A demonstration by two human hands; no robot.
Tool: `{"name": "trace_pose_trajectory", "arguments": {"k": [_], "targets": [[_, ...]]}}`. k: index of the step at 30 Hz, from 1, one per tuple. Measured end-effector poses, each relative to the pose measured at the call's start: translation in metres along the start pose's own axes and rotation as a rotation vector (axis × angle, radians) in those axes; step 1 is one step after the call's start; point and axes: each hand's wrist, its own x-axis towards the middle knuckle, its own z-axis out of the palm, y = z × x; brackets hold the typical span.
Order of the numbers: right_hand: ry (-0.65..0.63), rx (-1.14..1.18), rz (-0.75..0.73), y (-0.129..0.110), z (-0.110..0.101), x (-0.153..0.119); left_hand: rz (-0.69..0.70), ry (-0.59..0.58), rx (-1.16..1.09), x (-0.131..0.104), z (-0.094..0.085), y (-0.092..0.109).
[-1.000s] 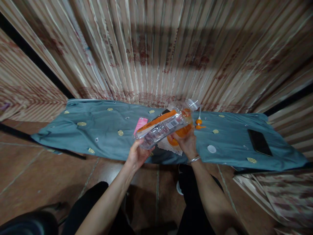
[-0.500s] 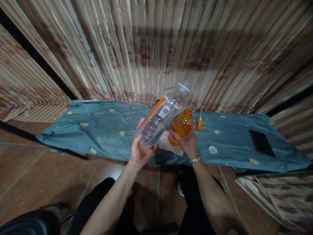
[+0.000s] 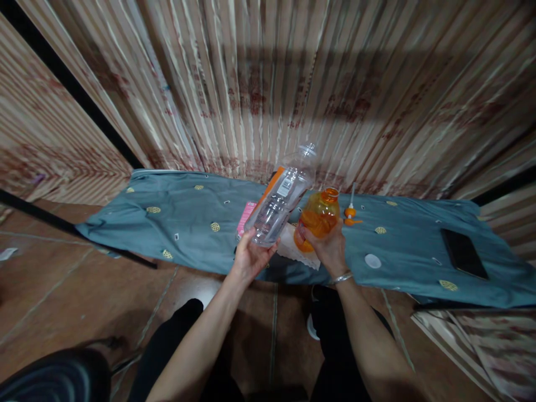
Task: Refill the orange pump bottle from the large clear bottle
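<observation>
My left hand (image 3: 252,258) is closed around the lower end of a large clear plastic bottle (image 3: 278,204) with an orange-edged label. The clear bottle tilts, its uncapped-looking neck pointing up and to the right. Wrapped round a smaller orange see-through bottle (image 3: 321,216) is my right hand (image 3: 329,245); this bottle's neck is open and leans slightly right. A white paper napkin (image 3: 300,254) lies beneath the two bottles. To the right lie an orange pump top (image 3: 350,213) with its thin tube and a white round cap (image 3: 372,261).
The bottles are above a narrow table with a blue-green pineapple-print cloth (image 3: 188,223). A pink packet (image 3: 245,218) lies left of the clear bottle, and a black phone (image 3: 463,253) at the right. Striped curtains (image 3: 268,84) hang behind. A black seat (image 3: 54,374) stands at lower left.
The clear bottle has swung slightly away from the orange one, showing more of the pink packet. The whole view has shifted a little, and both hands still hold their bottles.
</observation>
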Motion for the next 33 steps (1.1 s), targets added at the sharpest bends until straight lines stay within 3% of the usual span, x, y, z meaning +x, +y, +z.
{"name": "trace_pose_trajectory", "arguments": {"k": [7,15,33], "targets": [[-0.020,-0.016,0.031,-0.005,-0.002,0.000,-0.013,-0.030,0.047,0.000,-0.001,0.000],[-0.031,-0.012,0.014,-0.002,-0.003,0.000,0.059,-0.082,0.094,-0.005,0.008,0.005],[-0.009,-0.067,0.003,-0.002,-0.002,0.000,0.159,-0.101,0.240,-0.005,0.006,0.005]]}}
